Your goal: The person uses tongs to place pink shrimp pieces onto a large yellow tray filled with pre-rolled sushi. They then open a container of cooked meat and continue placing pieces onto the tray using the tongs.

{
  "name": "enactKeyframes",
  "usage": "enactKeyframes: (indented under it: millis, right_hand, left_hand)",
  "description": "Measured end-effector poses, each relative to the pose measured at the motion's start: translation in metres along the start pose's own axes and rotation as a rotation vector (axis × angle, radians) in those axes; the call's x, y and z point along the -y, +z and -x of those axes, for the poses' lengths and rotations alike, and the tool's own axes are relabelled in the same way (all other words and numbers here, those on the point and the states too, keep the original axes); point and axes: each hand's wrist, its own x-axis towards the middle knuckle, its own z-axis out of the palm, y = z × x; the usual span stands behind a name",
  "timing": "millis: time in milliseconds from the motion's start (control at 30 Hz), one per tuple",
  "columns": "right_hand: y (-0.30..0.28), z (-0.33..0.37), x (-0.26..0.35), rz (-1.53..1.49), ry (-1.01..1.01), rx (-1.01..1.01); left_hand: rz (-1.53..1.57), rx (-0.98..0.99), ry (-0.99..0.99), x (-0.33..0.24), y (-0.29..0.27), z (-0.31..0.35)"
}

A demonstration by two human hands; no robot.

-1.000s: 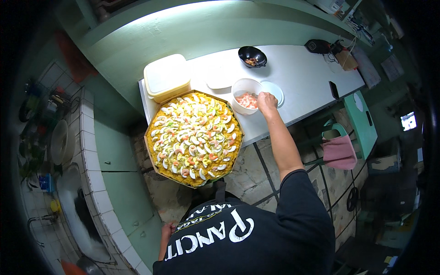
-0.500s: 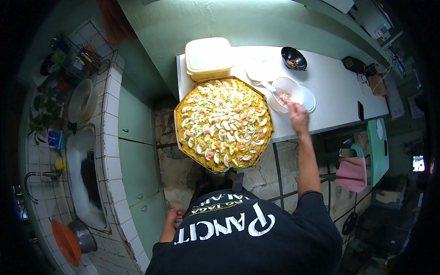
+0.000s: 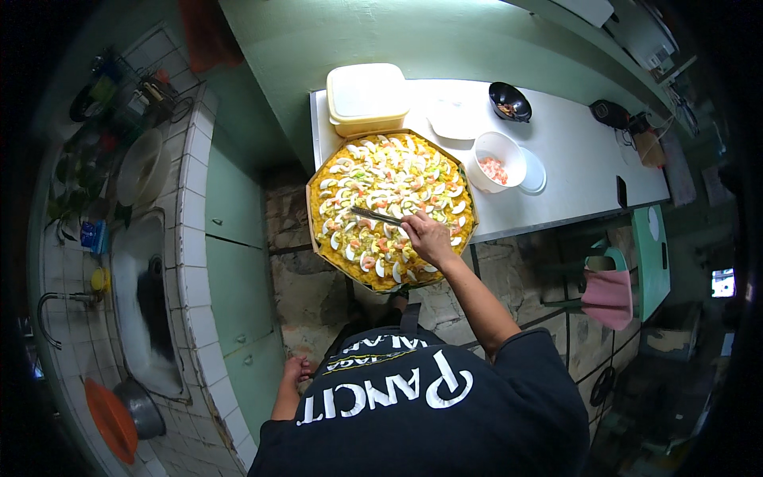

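Dark, slim tongs [image 3: 377, 215] are gripped in my right hand [image 3: 429, 238], which is over the right part of a big octagonal tray [image 3: 311, 208]. Yellow noodles [image 3: 347, 265] fill the tray, topped with egg slices, pinkish shrimp and green bits. The tips of the tongs are at the toppings left of the middle; whether they pinch a piece is too small to tell. Beside the tray, a white tub [image 3: 509, 151] holds pink shrimp [image 3: 493, 169]. My left hand [image 3: 297, 370] hangs low by my side, its fingers curled, with nothing visible in them.
On the white table [image 3: 572, 199] stand a lidded yellowish container [image 3: 367, 99], a black bowl [image 3: 509, 103] with some food, a round lid [image 3: 533, 172] and a phone [image 3: 621, 191]. A tiled counter with a sink [image 3: 147, 310] runs along the left. A pink cloth [image 3: 607, 298] hangs on the right.
My right hand has moved left from the white tub to above the noodles, bringing the tongs with it. My left hand stays low by my side.
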Motion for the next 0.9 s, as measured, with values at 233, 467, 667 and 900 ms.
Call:
enactKeyframes:
  millis: [233,467,667,900]
  right_hand:
    - [-0.027,-0.01,0.002,-0.138,0.038,0.003]
    - [-0.142,-0.052,-0.073,-0.297,0.18,-0.574]
    - [-0.209,-0.065,-0.164,0.564,0.627,-0.169]
    - [-0.193,-0.087,-0.185,0.449,0.725,-0.064]
  left_hand:
    - [0.096,0.009,0.016,0.007,0.001,0.005]
    - [0.451,-0.059,-0.122,0.042,0.01,-0.038]
    - [-0.656,-0.047,0.462,0.017,0.0,-0.027]
    - [-0.31,-0.088,0.299,-0.001,-0.007,-0.035]
